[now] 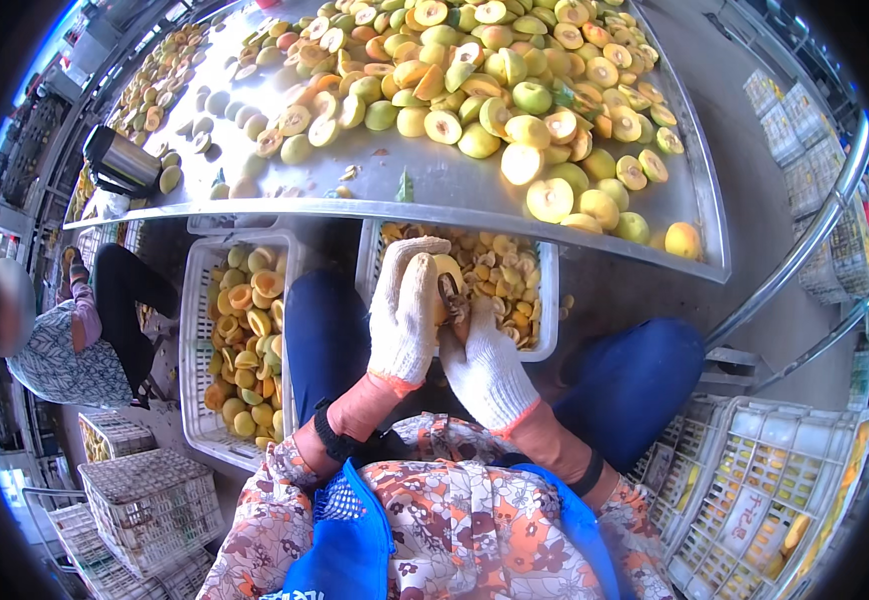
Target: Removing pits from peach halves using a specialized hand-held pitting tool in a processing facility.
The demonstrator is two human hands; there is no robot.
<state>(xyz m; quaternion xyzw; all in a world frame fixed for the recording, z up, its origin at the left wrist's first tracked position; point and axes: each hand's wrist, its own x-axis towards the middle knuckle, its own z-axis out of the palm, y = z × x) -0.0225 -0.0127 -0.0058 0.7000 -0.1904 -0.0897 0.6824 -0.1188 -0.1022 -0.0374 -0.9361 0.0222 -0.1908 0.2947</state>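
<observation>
Both my hands wear white knit gloves with orange cuffs and meet above a white plastic crate (548,322). My left hand (404,322) holds a halved yellow peach (447,268), partly hidden by the fingers. My right hand (488,367) grips a small pitting tool (451,298) with a curved metal end, which sits against the cut side of the peach. Much of the tool's handle is hidden in the glove. Pits and peach scraps (506,262) fill the crate below. To the left, another white crate (193,360) contains hollowed peach halves (251,337).
A metal table (374,176) with a raised rim carries a heap of cut peaches (464,82). A steel thermos jug (125,161) stands at its left end. A person (67,345) sits at left. Stacked crates (149,502) stand behind; fruit-filled crates (764,480) and a metal rail (794,247) lie right.
</observation>
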